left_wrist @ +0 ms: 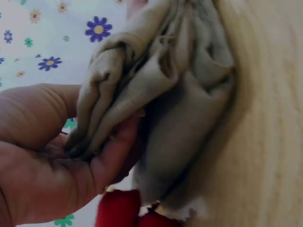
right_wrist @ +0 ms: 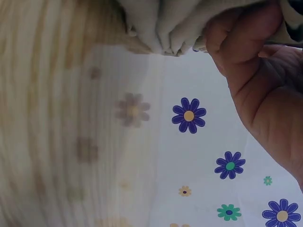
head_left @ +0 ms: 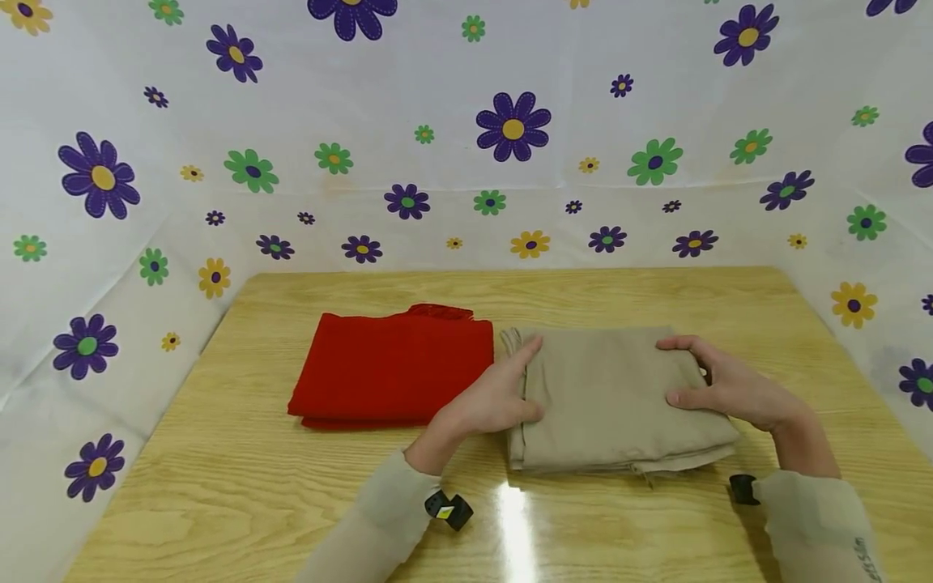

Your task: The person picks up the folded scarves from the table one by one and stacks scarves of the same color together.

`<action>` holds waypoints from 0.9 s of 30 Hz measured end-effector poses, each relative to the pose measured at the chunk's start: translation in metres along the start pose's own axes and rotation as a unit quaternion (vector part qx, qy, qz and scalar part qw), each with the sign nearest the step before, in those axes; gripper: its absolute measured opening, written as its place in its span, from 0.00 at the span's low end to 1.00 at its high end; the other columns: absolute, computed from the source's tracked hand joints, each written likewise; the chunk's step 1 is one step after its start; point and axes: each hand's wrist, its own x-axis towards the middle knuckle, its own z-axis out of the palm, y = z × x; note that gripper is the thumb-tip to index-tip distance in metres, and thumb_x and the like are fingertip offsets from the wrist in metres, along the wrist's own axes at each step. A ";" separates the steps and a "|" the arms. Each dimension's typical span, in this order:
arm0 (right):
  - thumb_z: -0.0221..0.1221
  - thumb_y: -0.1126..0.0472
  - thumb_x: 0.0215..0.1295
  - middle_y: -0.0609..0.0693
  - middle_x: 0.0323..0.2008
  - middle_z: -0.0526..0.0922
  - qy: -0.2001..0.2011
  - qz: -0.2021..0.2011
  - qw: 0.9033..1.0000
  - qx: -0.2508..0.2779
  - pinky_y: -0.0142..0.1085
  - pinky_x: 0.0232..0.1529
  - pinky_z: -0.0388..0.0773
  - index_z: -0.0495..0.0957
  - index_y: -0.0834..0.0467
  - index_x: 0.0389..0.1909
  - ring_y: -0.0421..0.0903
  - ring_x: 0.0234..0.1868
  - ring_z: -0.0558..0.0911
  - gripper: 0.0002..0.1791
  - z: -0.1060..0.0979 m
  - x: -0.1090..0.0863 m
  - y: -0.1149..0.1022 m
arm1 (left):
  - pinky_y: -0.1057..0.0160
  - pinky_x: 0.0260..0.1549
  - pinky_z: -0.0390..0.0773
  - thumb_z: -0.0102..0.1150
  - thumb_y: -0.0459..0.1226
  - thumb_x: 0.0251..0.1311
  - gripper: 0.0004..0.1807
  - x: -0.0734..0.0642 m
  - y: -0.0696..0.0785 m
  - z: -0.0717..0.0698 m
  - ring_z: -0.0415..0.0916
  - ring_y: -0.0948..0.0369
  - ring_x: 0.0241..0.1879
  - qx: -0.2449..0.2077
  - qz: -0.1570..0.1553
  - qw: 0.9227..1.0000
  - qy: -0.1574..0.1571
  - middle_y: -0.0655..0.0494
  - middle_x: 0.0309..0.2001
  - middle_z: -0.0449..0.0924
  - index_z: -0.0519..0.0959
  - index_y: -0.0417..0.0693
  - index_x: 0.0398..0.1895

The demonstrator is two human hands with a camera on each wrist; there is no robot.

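Observation:
A folded beige cloth (head_left: 605,397) in several layers lies at the right of the table in the head view. My left hand (head_left: 496,397) grips its left edge. In the left wrist view that hand (left_wrist: 52,151) has the thumb on one side of the cloth's layers (left_wrist: 128,90) and fingers on the other. At the opposite edge my right hand (head_left: 736,389) pinches the cloth, thumb and forefinger on top. The right wrist view shows this hand (right_wrist: 265,75) against the fold ends (right_wrist: 165,23), its other fingers partly hidden.
Left of the beige cloth lies a folded red cloth (head_left: 394,368), close beside my left hand. Both rest on a wooden table (head_left: 219,486). A white flower-print sheet (head_left: 437,162) hangs behind the table and along both sides.

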 end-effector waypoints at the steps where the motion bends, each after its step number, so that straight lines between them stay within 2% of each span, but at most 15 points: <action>1: 0.65 0.57 0.65 0.62 0.73 0.52 -0.002 0.001 1.000 0.000 0.42 0.57 0.69 0.58 0.54 0.72 0.66 0.70 0.55 0.38 0.000 0.000 0.001 | 0.56 0.72 0.55 0.61 0.27 0.57 0.51 0.000 -0.002 0.001 0.41 0.59 0.77 0.005 -0.004 1.000 0.000 0.53 0.80 0.40 0.42 0.44 0.80; 7: 0.64 0.58 0.66 0.64 0.73 0.49 -0.010 0.000 1.000 -0.005 0.59 0.60 0.62 0.57 0.56 0.72 0.66 0.71 0.53 0.38 0.001 0.001 0.004 | 0.53 0.71 0.56 0.61 0.28 0.56 0.52 0.001 -0.004 0.004 0.38 0.54 0.78 0.012 -0.024 1.000 0.006 0.54 0.80 0.40 0.42 0.45 0.80; 10: 0.64 0.59 0.67 0.64 0.72 0.52 -0.008 -0.002 1.000 -0.008 0.54 0.60 0.66 0.57 0.56 0.72 0.64 0.69 0.56 0.37 0.001 0.001 0.005 | 0.52 0.71 0.56 0.60 0.28 0.57 0.51 0.001 -0.003 0.005 0.38 0.52 0.78 0.016 -0.029 0.999 0.007 0.54 0.80 0.41 0.42 0.46 0.80; 11: 0.63 0.59 0.67 0.63 0.72 0.53 -0.006 -0.001 1.000 -0.007 0.49 0.58 0.69 0.57 0.56 0.72 0.61 0.67 0.59 0.37 0.001 0.001 0.005 | 0.53 0.70 0.59 0.60 0.27 0.57 0.51 0.001 -0.002 0.005 0.48 0.52 0.76 0.016 -0.030 0.999 0.007 0.54 0.80 0.41 0.42 0.45 0.80; 12: 0.63 0.59 0.68 0.63 0.71 0.55 -0.005 0.000 1.000 -0.004 0.44 0.55 0.71 0.57 0.55 0.72 0.58 0.64 0.63 0.36 0.000 0.001 0.005 | 0.55 0.67 0.63 0.60 0.27 0.58 0.51 0.001 -0.002 0.004 0.61 0.54 0.70 0.018 -0.028 0.999 0.007 0.53 0.80 0.41 0.42 0.45 0.80; 13: 0.62 0.59 0.68 0.63 0.71 0.54 -0.003 -0.001 1.000 0.004 0.46 0.56 0.71 0.57 0.56 0.72 0.60 0.66 0.62 0.36 0.000 0.001 0.004 | 0.57 0.63 0.68 0.59 0.27 0.58 0.50 0.001 -0.001 0.004 0.72 0.57 0.59 0.017 -0.024 1.000 0.007 0.53 0.80 0.41 0.42 0.45 0.80; 14: 0.62 0.60 0.68 0.63 0.72 0.53 -0.001 0.000 1.000 0.009 0.44 0.56 0.72 0.57 0.55 0.72 0.62 0.68 0.60 0.35 -0.001 0.000 0.004 | 0.59 0.59 0.71 0.59 0.27 0.58 0.50 0.001 -0.001 0.003 0.77 0.60 0.46 0.015 -0.019 1.000 0.007 0.52 0.80 0.41 0.42 0.44 0.80; 15: 0.62 0.60 0.68 0.62 0.73 0.52 0.002 0.000 1.000 0.011 0.42 0.56 0.71 0.57 0.55 0.72 0.64 0.70 0.58 0.35 -0.002 0.000 0.004 | 0.59 0.56 0.73 0.59 0.26 0.58 0.50 0.001 -0.001 0.002 0.75 0.60 0.33 0.013 -0.013 1.000 0.008 0.52 0.80 0.41 0.42 0.43 0.80; 16: 0.62 0.60 0.68 0.62 0.73 0.51 0.004 0.001 1.000 0.014 0.44 0.57 0.72 0.57 0.55 0.71 0.66 0.71 0.57 0.34 -0.003 0.000 0.003 | 0.60 0.55 0.73 0.58 0.26 0.59 0.49 0.001 -0.001 0.002 0.72 0.61 0.30 0.010 -0.008 1.000 0.010 0.51 0.80 0.41 0.42 0.43 0.80; 17: 0.62 0.61 0.68 0.63 0.74 0.49 0.005 0.000 1.000 0.019 0.51 0.60 0.70 0.58 0.56 0.71 0.69 0.72 0.53 0.34 -0.004 -0.001 0.002 | 0.60 0.55 0.73 0.58 0.26 0.59 0.49 0.002 -0.001 0.001 0.72 0.61 0.31 0.008 -0.007 1.000 0.009 0.52 0.80 0.41 0.42 0.43 0.80; 19: 0.62 0.61 0.68 0.63 0.76 0.45 0.003 0.001 1.000 0.015 0.63 0.63 0.61 0.58 0.57 0.70 0.76 0.73 0.41 0.34 -0.006 -0.001 0.002 | 0.56 0.62 0.69 0.58 0.27 0.60 0.49 0.002 -0.003 0.001 0.75 0.56 0.51 0.003 -0.006 1.000 0.011 0.52 0.80 0.42 0.43 0.44 0.80; 21: 0.62 0.60 0.68 0.64 0.76 0.45 0.001 0.002 1.000 0.011 0.68 0.62 0.57 0.58 0.57 0.70 0.77 0.73 0.42 0.33 -0.007 0.000 0.002 | 0.51 0.70 0.59 0.59 0.29 0.60 0.48 0.003 -0.005 0.003 0.55 0.50 0.73 0.006 -0.010 1.000 0.015 0.51 0.79 0.43 0.44 0.45 0.80; 22: 0.62 0.60 0.68 0.64 0.76 0.44 -0.002 0.004 1.000 0.013 0.73 0.60 0.53 0.58 0.58 0.70 0.78 0.72 0.41 0.33 -0.008 0.000 0.003 | 0.49 0.71 0.56 0.59 0.29 0.60 0.48 0.003 -0.006 0.005 0.41 0.49 0.77 0.008 -0.014 1.000 0.017 0.50 0.79 0.45 0.44 0.45 0.80; 24: 0.62 0.59 0.68 0.64 0.76 0.45 -0.002 0.009 1.000 0.006 0.72 0.60 0.53 0.59 0.57 0.69 0.78 0.72 0.42 0.33 -0.008 -0.002 0.004 | 0.47 0.70 0.57 0.60 0.30 0.60 0.47 0.004 -0.007 0.008 0.38 0.45 0.77 0.013 -0.020 0.999 0.021 0.47 0.78 0.47 0.46 0.46 0.80; 27: 0.63 0.57 0.68 0.63 0.73 0.52 -0.001 0.022 1.000 -0.018 0.64 0.59 0.62 0.61 0.56 0.68 0.73 0.70 0.53 0.32 -0.007 -0.006 0.007 | 0.49 0.63 0.67 0.61 0.32 0.61 0.46 0.004 -0.007 0.014 0.53 0.45 0.73 0.027 -0.027 0.999 0.026 0.38 0.77 0.45 0.49 0.49 0.79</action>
